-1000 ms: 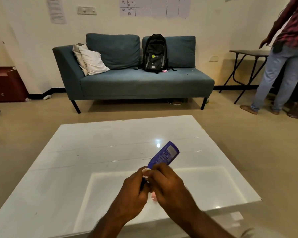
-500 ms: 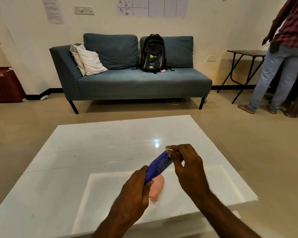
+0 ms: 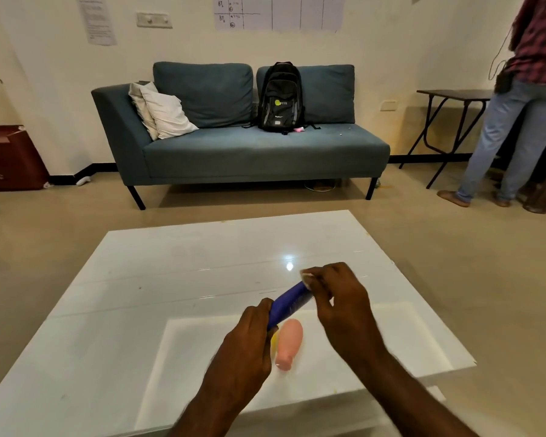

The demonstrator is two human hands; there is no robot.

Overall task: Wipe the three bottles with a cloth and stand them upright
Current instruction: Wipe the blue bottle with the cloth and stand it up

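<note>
The left hand (image 3: 249, 339) is wrapped round the near end of the blue bottle (image 3: 289, 305), which is tilted, its far end raised toward the right. The right hand (image 3: 338, 298) pinches a small pale cloth (image 3: 306, 275) against that far end, fingers closed narrowly on it. Both hold the bottle above the white surface (image 3: 171, 279). A pink bottle (image 3: 289, 342) lies on its side just below them, with a sliver of something yellow (image 3: 274, 340) beside it, mostly hidden by the left hand.

The cloth is a tiny scrap held only by fingertips, so it could slip off the end. The bottle, gripped at one end only, might twist loose and drop onto the pink one, sending it rolling across the glossy top.

Against a second ago, the right hand has slid from the near end up to the far tip, uncovering the pink bottle
</note>
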